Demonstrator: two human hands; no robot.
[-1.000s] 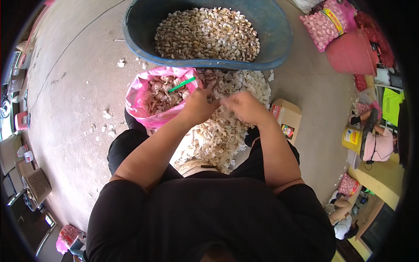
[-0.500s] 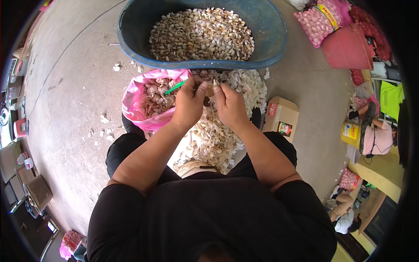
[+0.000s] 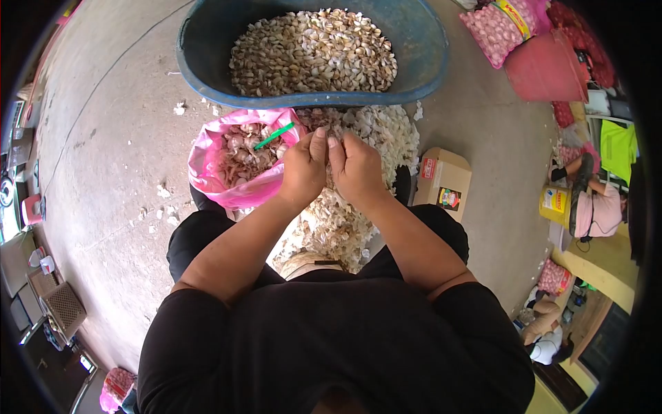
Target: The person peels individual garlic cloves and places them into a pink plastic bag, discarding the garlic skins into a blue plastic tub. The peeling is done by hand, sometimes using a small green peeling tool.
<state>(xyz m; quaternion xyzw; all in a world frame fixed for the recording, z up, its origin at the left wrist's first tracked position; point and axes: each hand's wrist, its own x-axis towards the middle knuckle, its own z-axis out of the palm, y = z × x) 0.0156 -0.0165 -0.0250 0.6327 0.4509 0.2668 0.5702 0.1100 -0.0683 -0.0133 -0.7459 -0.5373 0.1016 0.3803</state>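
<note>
- Our left hand (image 3: 303, 172) and right hand (image 3: 355, 169) meet, fingertips pinched on a small pale garlic piece (image 3: 329, 140), mostly hidden.
- It sits above the heap of white papery skins (image 3: 376, 127) on the concrete floor (image 3: 117, 138), near the blue plastic tub (image 3: 427, 41).
- We judge it light, firm, brittle-skinned; pinch its sides.

Left hand (image 3: 302, 171) and right hand (image 3: 355, 169) are pressed together, and anything between the fingertips is hidden by them. Far rim of big blue plastic tub (image 3: 427, 48) cut off by top edge. Thin green stick (image 3: 274, 136) in crumpled pink plastic bag (image 3: 207, 162) too small to identify. Print on brown cardboard box (image 3: 447, 181) unreadable.
</note>
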